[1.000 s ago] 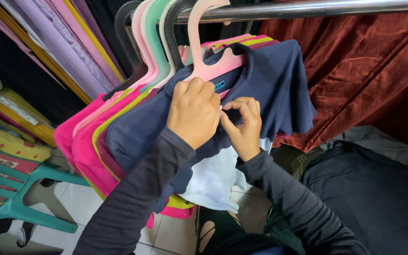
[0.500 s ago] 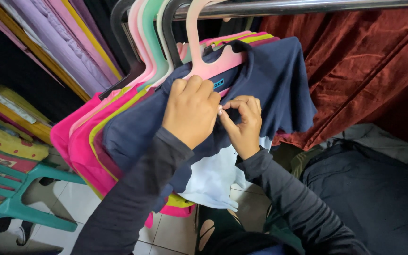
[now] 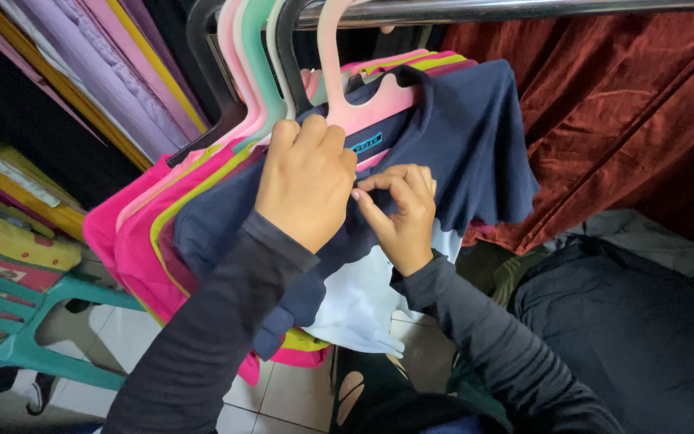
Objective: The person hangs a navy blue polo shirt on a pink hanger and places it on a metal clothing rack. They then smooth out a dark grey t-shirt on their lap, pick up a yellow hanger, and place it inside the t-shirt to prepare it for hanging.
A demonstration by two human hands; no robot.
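1. Navy fabric fills the head view: a navy shirt (image 3: 459, 145) hangs on a pink hanger (image 3: 363, 108) from the metal rail (image 3: 524, 10), in front of pink shirts (image 3: 142, 241).
2. The left hand (image 3: 307, 185) grips the shirt near the collar; the right hand (image 3: 399, 213) pinches fabric just beside it.
3. The step in hand looks like adjusting the front; the next move calls for steady, fine fingertip work.

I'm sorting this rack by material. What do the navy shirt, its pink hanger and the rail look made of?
Navy shirt: soft matte knit, probably cotton, since it drapes limply. Pink hanger: smooth moulded plastic, going by its slight sheen. Rail: polished metal, given its bright reflections.
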